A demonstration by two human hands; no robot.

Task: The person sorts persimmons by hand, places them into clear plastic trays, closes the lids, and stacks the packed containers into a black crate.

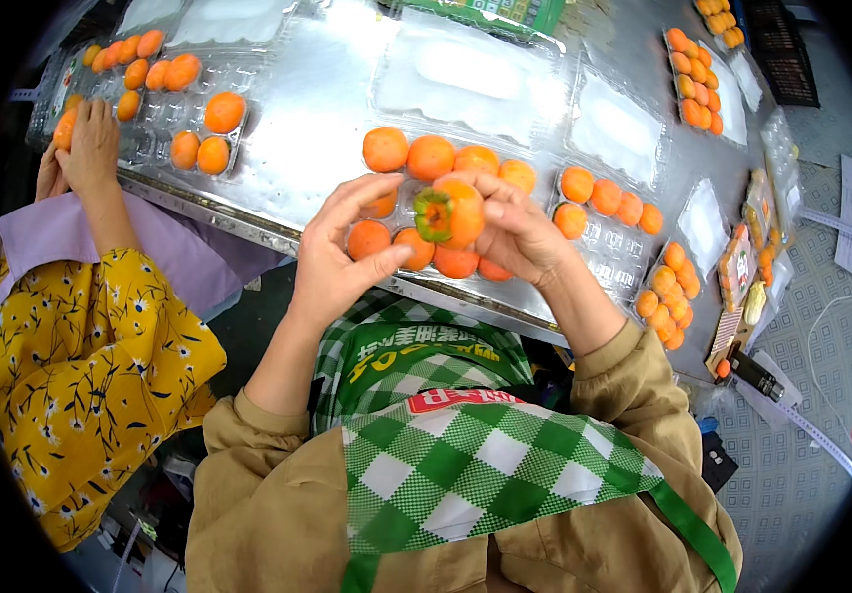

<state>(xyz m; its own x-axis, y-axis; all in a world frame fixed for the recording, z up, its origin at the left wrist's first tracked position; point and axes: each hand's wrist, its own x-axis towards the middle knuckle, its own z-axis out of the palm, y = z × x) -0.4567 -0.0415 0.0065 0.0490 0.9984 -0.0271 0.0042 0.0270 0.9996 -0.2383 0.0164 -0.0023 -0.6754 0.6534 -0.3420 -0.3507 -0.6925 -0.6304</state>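
In front of me, above a clear plastic tray (408, 206), my right hand (525, 229) grips an orange persimmon (464, 213). Its green leafy cap is turned toward my left hand (339, 242). The left fingers and thumb are curved and apart, with nothing between them. Below both hands, the tray carries several persimmons (432, 157) along its far side and more along the near side. Part of the tray is hidden behind my hands and the held fruit.
A co-worker's hand (93, 148) holds a persimmon at the left, beside part-filled trays (154, 124). Another part-filled tray (608, 242) lies to my right. Lids or trays (446, 74) lie farther back on the metal table (307, 109). A black crate (779, 54) stands far right.
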